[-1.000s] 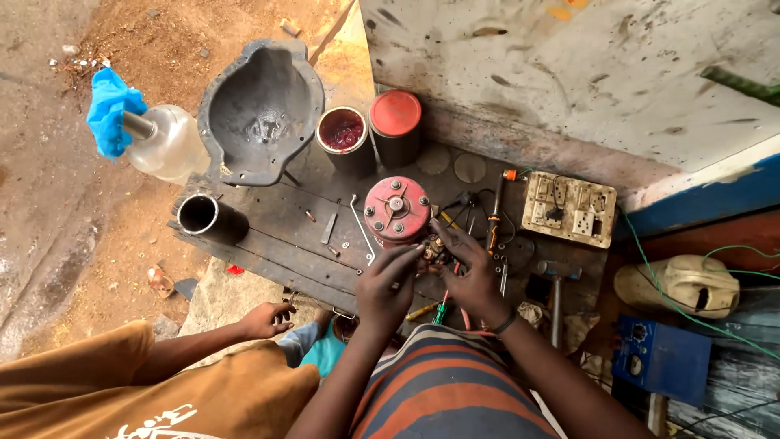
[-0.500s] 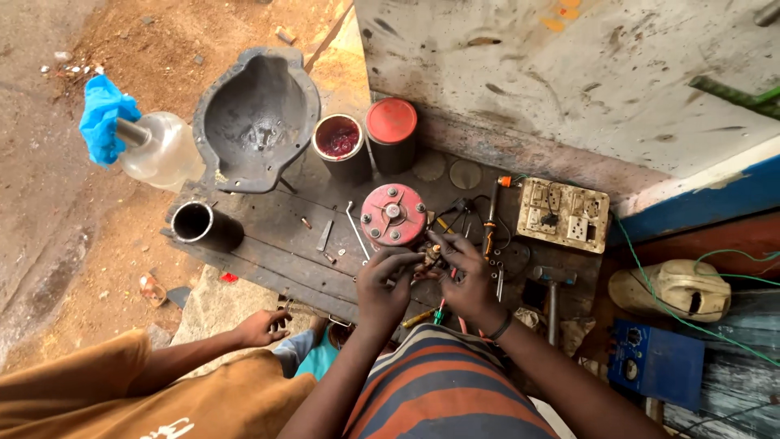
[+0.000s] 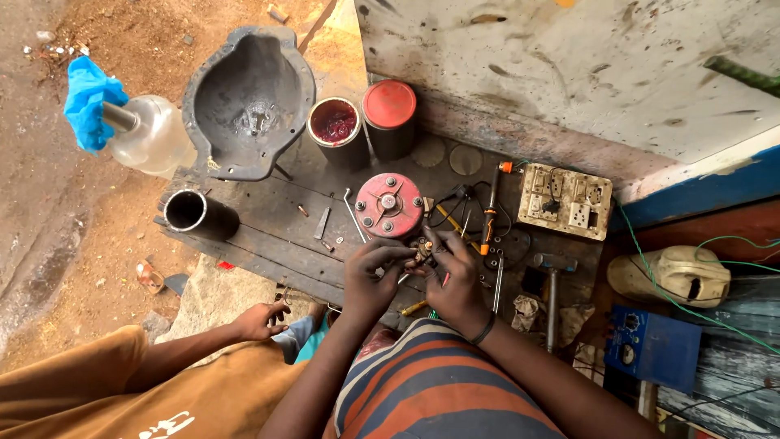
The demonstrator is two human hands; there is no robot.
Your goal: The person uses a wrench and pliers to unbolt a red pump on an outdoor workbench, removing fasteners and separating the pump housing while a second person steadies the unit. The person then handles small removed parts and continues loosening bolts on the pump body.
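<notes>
Fingers [image 3: 388, 258] of our left hand [image 3: 370, 280] and right hand [image 3: 455, 280] pinch a small metal part [image 3: 422, 250] together at the middle of the frame. It sits just over the dark tabletop [image 3: 268, 236], right below the round red cover [image 3: 388, 205]. Another person's hand [image 3: 258, 319] rests at lower left.

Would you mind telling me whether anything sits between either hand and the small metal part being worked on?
Nothing visible does: the left hand and the right hand both close their fingertips directly on the small brownish metal part, just below the round red metal cover.
</notes>
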